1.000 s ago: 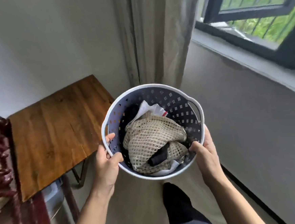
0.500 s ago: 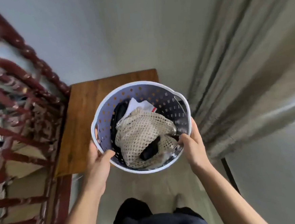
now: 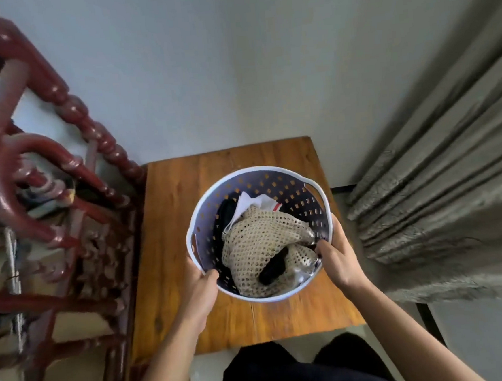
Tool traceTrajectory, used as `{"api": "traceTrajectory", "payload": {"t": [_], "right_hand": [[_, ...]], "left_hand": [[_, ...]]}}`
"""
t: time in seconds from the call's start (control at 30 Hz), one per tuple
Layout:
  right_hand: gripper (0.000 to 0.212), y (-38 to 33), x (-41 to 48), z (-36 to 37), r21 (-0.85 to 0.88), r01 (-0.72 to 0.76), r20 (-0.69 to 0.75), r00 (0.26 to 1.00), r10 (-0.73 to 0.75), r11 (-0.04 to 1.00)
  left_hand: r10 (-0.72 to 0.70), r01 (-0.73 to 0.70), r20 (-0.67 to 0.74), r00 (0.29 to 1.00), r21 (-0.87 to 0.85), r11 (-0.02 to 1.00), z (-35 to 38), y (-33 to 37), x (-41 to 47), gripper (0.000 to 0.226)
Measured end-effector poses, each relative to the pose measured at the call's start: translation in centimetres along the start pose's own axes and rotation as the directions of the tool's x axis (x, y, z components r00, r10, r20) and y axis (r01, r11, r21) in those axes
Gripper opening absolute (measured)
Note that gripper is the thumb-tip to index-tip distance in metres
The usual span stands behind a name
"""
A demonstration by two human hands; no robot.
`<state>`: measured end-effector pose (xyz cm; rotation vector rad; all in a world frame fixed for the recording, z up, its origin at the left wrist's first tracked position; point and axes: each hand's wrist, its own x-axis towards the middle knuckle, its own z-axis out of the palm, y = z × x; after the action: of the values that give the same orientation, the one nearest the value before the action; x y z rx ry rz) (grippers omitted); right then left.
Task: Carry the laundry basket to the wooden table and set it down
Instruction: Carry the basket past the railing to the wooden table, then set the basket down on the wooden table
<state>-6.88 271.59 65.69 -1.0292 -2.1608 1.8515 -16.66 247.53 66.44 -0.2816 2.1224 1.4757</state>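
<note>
Where the view begins, closest to the camera, dark trousers (image 3: 300, 373) fill the bottom edge, and two bare forearms reach forward from either side of them. Just beyond, the left hand (image 3: 202, 287) clasps the near-left rim of the round white perforated plastic laundry basket (image 3: 300, 183), its thumb hooked over the edge to the inside and the fingers hidden below the wall. The right hand (image 3: 337, 255) grips the near-right rim in the same way, thumb curled inside, fingers wrapped outside. Both hands are closed firmly on the basket.

That basket sits over the middle of the small rectangular wooden table (image 3: 171, 226), whose warm brown planks show on all sides of it; whether its base touches the tabletop cannot be told from above. Inside lies a cream open-knit crocheted garment (image 3: 260, 243), bunched on top, with a black piece of cloth (image 3: 272, 271) poking through its near folds. Behind it a white cloth with a red stripe (image 3: 255, 203) leans against the far wall, beside another dark garment (image 3: 226, 214). A loop handle stands out at the basket's far-right rim.

To the left of the table, touching its edge, rises dark red turned-wood furniture (image 3: 70, 162) with curved rails, blurred. On the right, grey-beige pleated curtains (image 3: 441, 181) hang down to the floor. Farthest off stands a plain pale wall (image 3: 204, 67).
</note>
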Motion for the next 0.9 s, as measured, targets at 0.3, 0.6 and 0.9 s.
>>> {"api": "traceTrajectory", "payload": {"t": [0.3, 0.6, 0.9], "right_hand": [[0.063, 1.4, 7.3, 2.5, -0.266, 0.057, 0.132, 0.991, -0.023, 0.962], [0.070, 3.0, 9.5, 1.2, -0.348, 0.043, 0.252, 0.967, 0.049, 0.936], [0.092, 3.3, 9.5, 1.3, -0.473, 0.061, 0.274, 0.958, 0.081, 0.879]], "left_hand": [[-0.086, 0.086, -0.194, 0.977, -0.006, 0.996, 1.9, -0.1, 8.2, 0.051], [-0.005, 0.043, -0.273, 0.962, 0.135, 0.990, 4.4, -0.7, 8.9, 0.068], [-0.101, 0.132, -0.316, 0.943, 0.078, 0.988, 8.9, -1.1, 4.7, 0.091]]}}
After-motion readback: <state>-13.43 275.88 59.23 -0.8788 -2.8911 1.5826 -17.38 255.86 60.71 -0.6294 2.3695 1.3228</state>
